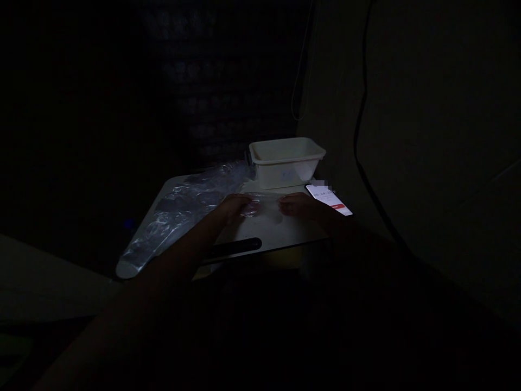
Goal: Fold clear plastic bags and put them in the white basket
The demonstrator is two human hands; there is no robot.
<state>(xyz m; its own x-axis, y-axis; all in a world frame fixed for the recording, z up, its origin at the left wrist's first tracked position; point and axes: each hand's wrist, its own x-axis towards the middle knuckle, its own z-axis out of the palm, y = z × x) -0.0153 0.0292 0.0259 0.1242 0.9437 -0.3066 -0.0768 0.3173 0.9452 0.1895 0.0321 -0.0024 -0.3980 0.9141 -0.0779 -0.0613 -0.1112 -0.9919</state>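
Out over the white table: one piece of clear, thin plastic, stretched between two hands near the middle; can't tell if it's touching the tabletop
Left hand: pinching the plastic's left side, fingertips pointing inward, pretty dim though
Right hand: pinching the right side, fingers pressed together at the edge as far as I can make out
Plastic pile: big crinkly heap of clear stuff covering the table's left side, left forearm crossing in front of it
Bin: off-white, rounded rectangle, upright at the back just past the hands, pale patch on its front, something dark at its left end
Phone: lit up at the right edge, near the bin and right hand, digits too blurry to read fully, red button below
Dark slot: runs along the table's near edge
Black cable: hanging down the wall on the right, well apart from the hands
Thin cord: looped behind the bin
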